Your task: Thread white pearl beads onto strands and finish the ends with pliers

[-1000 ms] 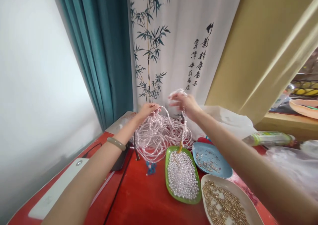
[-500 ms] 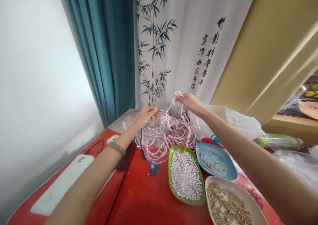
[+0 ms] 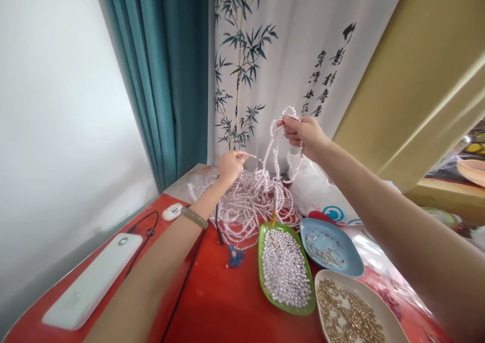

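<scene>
A tangled heap of pearl bead strands [image 3: 242, 206] lies at the back of the red table. Above its right side, my right hand [image 3: 303, 133] is closed on looped bead strands [image 3: 275, 151] lifted out of the heap. My left hand [image 3: 231, 165] pinches a bead strand at the heap's left, and a short length of it runs right from the fingertips. In front of the heap a green tray [image 3: 261, 277] holds loose pearl beads [image 3: 286, 270].
Right of the green tray are a blue plate [image 3: 352, 257] with small metal pieces and a cream plate [image 3: 394, 317] of gold beads. A blue beaded ornament [image 3: 235, 256], a dark cable [image 3: 182, 292] and a white power bank [image 3: 93, 280] lie leftward. A plastic bag [image 3: 318, 191] sits behind.
My right hand has risen and moved right, drawing the bead loops higher out of the heap. My left hand has shifted slightly right and up, its strand pulled tauter.
</scene>
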A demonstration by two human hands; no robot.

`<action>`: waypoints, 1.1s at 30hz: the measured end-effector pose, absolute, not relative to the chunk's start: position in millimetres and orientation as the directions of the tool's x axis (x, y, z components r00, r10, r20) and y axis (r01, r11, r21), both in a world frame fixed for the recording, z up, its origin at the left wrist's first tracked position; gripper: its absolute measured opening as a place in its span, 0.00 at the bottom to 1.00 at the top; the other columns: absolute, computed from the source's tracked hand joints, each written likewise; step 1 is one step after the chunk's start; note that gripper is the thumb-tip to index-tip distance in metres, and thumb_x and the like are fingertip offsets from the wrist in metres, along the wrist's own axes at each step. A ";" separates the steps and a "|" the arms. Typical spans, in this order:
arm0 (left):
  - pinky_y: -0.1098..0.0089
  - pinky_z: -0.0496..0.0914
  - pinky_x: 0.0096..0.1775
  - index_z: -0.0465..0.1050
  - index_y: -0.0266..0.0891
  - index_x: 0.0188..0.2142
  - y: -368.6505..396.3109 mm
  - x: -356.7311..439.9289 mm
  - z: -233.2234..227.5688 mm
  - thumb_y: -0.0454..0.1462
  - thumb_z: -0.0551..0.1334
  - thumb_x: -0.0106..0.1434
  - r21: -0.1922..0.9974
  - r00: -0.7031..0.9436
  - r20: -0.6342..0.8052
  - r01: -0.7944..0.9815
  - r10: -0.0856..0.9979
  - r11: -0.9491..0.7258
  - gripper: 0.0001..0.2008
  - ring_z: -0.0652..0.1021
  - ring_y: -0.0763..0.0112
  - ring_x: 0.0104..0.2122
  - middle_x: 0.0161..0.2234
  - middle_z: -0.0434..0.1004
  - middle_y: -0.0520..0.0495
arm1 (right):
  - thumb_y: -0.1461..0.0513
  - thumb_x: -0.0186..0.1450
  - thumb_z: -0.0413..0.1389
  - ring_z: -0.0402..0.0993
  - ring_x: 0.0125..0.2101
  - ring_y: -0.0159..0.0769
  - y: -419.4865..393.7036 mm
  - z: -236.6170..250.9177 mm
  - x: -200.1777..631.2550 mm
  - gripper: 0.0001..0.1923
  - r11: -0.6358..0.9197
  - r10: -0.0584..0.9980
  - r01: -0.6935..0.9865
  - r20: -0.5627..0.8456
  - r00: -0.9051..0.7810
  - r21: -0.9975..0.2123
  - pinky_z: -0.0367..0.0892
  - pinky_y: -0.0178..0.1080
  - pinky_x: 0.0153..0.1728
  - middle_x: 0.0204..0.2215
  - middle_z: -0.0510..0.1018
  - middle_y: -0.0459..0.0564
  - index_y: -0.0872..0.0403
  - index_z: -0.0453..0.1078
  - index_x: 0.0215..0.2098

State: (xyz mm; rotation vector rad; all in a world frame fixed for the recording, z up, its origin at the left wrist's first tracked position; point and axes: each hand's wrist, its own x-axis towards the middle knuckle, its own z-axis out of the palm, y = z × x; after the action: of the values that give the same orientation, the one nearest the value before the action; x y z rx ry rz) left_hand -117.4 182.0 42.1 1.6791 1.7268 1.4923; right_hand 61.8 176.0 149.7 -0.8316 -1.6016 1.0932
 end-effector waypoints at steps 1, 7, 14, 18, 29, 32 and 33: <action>0.73 0.62 0.26 0.74 0.35 0.34 181.8 -113.2 49.3 0.38 0.59 0.55 0.856 -0.247 0.390 0.453 0.887 -0.250 0.10 0.73 0.69 0.25 0.25 0.74 0.45 | 0.62 0.62 0.50 0.40 0.13 0.21 174.3 155.0 62.3 0.10 0.358 0.894 -0.007 0.345 -0.288 -0.934 0.37 0.29 0.11 0.15 0.48 0.38 0.59 0.64 0.25; 0.72 0.67 0.31 0.58 0.36 0.47 185.6 -82.3 61.6 0.30 0.57 0.55 0.922 0.049 0.366 -0.157 0.929 -0.355 0.19 0.75 0.72 0.30 0.36 0.75 0.42 | 0.60 0.63 0.50 0.40 0.13 0.21 162.7 191.5 65.6 0.09 0.412 0.853 -0.077 0.415 -0.317 -0.908 0.42 0.28 0.11 0.15 0.48 0.38 0.56 0.64 0.27; 0.73 0.63 0.26 0.59 0.40 0.51 192.6 -92.6 17.7 0.26 0.59 0.47 0.892 0.249 0.290 0.280 0.924 -0.356 0.30 0.69 0.77 0.22 0.40 0.73 0.43 | 0.63 0.65 0.46 0.38 0.14 0.21 164.0 197.5 88.9 0.11 0.310 0.892 -0.056 0.310 -0.328 -0.949 0.38 0.28 0.11 0.15 0.47 0.38 0.58 0.65 0.28; 0.74 0.64 0.28 0.70 0.37 0.40 192.1 -120.7 10.7 0.26 0.54 0.47 0.910 0.234 0.309 0.208 0.922 -0.358 0.19 0.71 0.74 0.27 0.33 0.74 0.48 | 0.64 0.67 0.44 0.36 0.15 0.21 166.9 188.1 120.0 0.12 0.218 0.928 -0.020 0.213 -0.306 -0.976 0.37 0.27 0.12 0.16 0.44 0.38 0.60 0.65 0.30; 0.71 0.65 0.34 0.71 0.34 0.33 189.3 -122.3 8.6 0.28 0.54 0.45 0.907 0.194 0.221 0.319 0.956 -0.275 0.14 0.71 0.70 0.33 0.31 0.72 0.47 | 0.63 0.66 0.44 0.35 0.16 0.23 165.1 144.3 125.6 0.11 0.052 0.917 -0.073 0.077 -0.391 -0.996 0.38 0.26 0.12 0.18 0.41 0.38 0.59 0.66 0.32; 0.69 0.65 0.42 0.64 0.40 0.49 187.1 -105.8 10.1 0.28 0.56 0.46 0.869 0.477 0.237 0.285 0.847 -0.404 0.28 0.67 0.65 0.48 0.51 0.65 0.44 | 0.63 0.65 0.45 0.34 0.16 0.23 162.2 147.4 119.8 0.11 0.074 0.899 -0.052 0.090 -0.428 -0.996 0.38 0.27 0.11 0.18 0.41 0.39 0.59 0.67 0.31; 0.68 0.64 0.45 0.61 0.42 0.52 187.2 -100.5 10.4 0.28 0.57 0.46 0.849 0.563 0.217 0.294 0.797 -0.438 0.31 0.65 0.64 0.51 0.54 0.61 0.45 | 0.62 0.65 0.45 0.34 0.16 0.24 161.5 147.7 119.5 0.11 0.085 0.891 -0.040 0.094 -0.443 -0.996 0.38 0.27 0.11 0.18 0.41 0.39 0.58 0.67 0.31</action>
State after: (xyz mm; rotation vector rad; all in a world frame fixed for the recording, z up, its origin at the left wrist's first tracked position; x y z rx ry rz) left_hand -100.5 187.2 10.4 1.9921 0.8753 0.7933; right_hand 119.5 161.5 147.7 -0.8707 -1.5644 1.4737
